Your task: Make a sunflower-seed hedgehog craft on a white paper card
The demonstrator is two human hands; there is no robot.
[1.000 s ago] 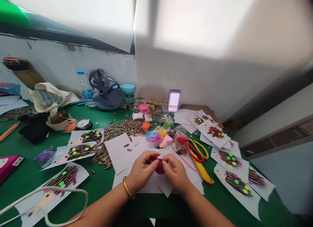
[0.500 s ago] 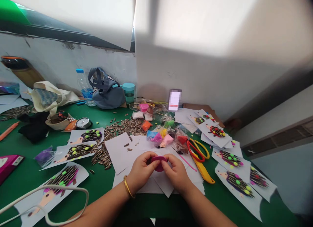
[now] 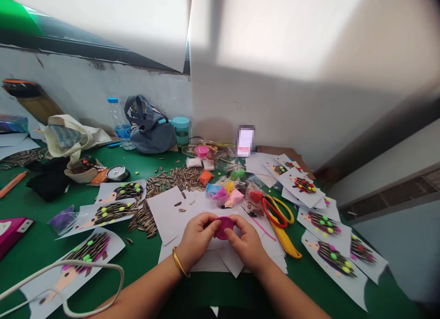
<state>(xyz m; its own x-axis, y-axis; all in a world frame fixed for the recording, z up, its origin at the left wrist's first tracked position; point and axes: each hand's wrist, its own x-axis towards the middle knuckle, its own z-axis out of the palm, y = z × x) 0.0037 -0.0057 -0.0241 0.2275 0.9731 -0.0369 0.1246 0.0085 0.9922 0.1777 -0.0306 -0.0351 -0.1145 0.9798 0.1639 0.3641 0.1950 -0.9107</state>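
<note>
Between my two hands is a flat, round piece of magenta modelling clay (image 3: pixel 225 228), its broad face turned up towards me. My left hand (image 3: pixel 199 234) pinches its left edge between thumb and fingers; a gold bangle circles that wrist. On the other edge, the thumb and fingers of my right hand (image 3: pixel 248 243) grip the clay. Beneath both hands lie white paper sheets (image 3: pixel 172 218). Just beyond them are bagged lumps of coloured clay (image 3: pixel 235 197) and a heap of striped sunflower seeds (image 3: pixel 182 178).
Red-handled scissors (image 3: pixel 275 213) and a yellow cutter (image 3: pixel 287 241) lie to the right. Hedgehog pictures made with seeds (image 3: pixel 335 261) flank both sides. A white cable (image 3: pixel 118 268) loops at the lower left. Behind stand a blue-grey bag (image 3: pixel 151 133), a bottle (image 3: pixel 120 122) and a phone (image 3: pixel 245 140).
The magenta clay has tilted so that more of its round face shows. My fingers have shifted slightly along its edges; everything else stays where it was.
</note>
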